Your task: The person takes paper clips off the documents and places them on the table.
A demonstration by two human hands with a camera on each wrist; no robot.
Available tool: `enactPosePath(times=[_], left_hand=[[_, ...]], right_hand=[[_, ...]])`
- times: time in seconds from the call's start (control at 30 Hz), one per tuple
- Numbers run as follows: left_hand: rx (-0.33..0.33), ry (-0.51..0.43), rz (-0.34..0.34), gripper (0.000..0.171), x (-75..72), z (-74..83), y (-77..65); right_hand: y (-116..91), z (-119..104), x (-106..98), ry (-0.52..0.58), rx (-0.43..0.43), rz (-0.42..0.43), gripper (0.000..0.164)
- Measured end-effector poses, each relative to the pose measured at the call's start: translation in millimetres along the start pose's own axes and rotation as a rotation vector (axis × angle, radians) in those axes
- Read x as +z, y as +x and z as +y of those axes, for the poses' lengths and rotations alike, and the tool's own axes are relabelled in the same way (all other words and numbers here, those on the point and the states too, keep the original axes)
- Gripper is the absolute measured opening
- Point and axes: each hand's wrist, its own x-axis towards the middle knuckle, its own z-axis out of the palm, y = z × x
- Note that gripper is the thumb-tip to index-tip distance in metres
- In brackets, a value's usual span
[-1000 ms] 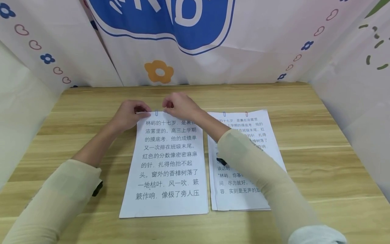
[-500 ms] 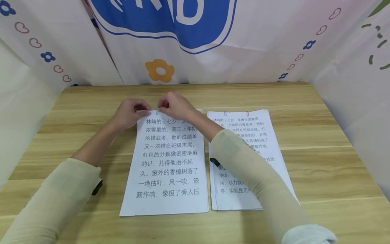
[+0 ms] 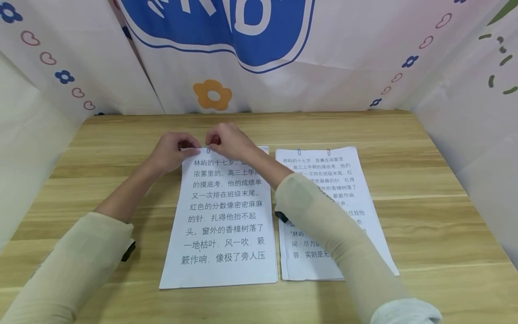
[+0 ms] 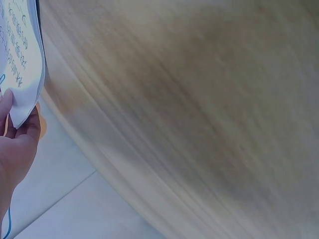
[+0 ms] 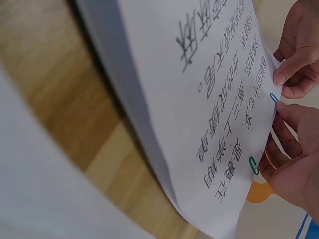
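Close together at paper (image 3: 220, 225): left hand (image 3: 171, 152), right hand (image 3: 229, 141).

Held pages (image 4: 26, 64) cut off in left wrist view, other stack (image 3: 341, 177) partly behind sleeve (image 3: 332, 229)

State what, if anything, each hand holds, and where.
The left hand pinches the left paper stack by its far left corner. The right hand is at the blue clip; whether it grips that cannot be told.
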Motion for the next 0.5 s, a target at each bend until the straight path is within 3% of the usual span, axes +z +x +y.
enactPosePath(times=[0.5], left_hand=[[0.024, -0.01, 0.006, 0.012, 1.9, 0.6, 0.3]], right_hand=[[0.6, -1.5, -0.9, 0.042, 0.055, 0.009, 0.008]])
